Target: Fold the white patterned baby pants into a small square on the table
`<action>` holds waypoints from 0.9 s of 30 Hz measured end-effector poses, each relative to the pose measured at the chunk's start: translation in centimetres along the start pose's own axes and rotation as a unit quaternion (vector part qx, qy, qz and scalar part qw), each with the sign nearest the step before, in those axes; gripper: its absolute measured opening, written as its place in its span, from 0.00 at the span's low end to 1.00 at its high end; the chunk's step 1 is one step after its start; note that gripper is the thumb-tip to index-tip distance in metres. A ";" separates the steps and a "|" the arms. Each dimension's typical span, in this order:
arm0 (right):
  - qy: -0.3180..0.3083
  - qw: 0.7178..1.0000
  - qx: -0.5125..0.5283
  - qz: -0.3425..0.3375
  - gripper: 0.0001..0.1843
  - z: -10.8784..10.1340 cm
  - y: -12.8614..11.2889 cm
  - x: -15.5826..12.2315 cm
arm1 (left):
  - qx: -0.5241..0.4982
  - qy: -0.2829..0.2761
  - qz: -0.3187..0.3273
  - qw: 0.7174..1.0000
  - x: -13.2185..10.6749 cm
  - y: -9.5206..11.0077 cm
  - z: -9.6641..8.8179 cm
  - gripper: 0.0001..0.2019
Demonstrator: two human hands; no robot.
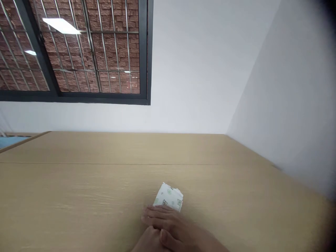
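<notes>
A small folded white packet [169,197] with tiny green and dark prints lies on the light wooden table [78,196], near its front edge. My right hand [173,224] comes in from the lower right. Its fingers lie flat and together, pointing left, with the fingertips against the packet's near edge. My left hand [147,243] shows only as a small part at the bottom edge, tucked under my right hand's fingers, and its own fingers are hidden.
The table runs back to a white wall [189,70] and meets a second wall [294,105] on the right. A dark-framed window [78,52] with bars and a brick view is at the upper left. A seam crosses the tabletop.
</notes>
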State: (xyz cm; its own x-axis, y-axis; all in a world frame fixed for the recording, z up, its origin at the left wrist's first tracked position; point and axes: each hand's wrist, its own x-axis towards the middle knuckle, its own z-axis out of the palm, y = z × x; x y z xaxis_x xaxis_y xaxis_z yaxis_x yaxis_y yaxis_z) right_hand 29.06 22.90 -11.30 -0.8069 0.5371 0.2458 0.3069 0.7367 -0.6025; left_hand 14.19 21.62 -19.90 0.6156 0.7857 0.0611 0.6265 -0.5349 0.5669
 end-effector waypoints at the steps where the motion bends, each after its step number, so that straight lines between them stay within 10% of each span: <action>1: -0.022 1.000 0.016 -0.008 0.23 -0.1 0.2 0.1 | 0.013 0.007 0.004 1.000 0.0 -0.2 0.1 0.16; 11: -0.030 0.992 -0.111 0.040 0.26 -0.7 4.9 0.4 | 0.216 -0.051 0.143 0.965 -0.4 -1.4 0.8 0.19; 19: 0.046 0.976 -0.153 0.146 0.29 -1.2 7.8 0.2 | 0.177 -0.040 0.132 0.975 -0.5 -1.6 0.9 0.18; 27: 0.271 0.939 -0.132 0.168 0.25 -0.8 10.4 -0.1 | -0.032 0.226 -0.041 0.973 -1.0 0.1 -3.9 0.16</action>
State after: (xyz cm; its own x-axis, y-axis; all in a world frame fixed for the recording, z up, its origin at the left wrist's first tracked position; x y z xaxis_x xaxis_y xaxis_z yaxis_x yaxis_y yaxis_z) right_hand 32.76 30.80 -16.94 -0.2899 0.8345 0.4685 0.6696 0.5266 -0.5238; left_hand 11.77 21.97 -16.69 0.2822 0.8893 0.3599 0.6245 -0.4551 0.6347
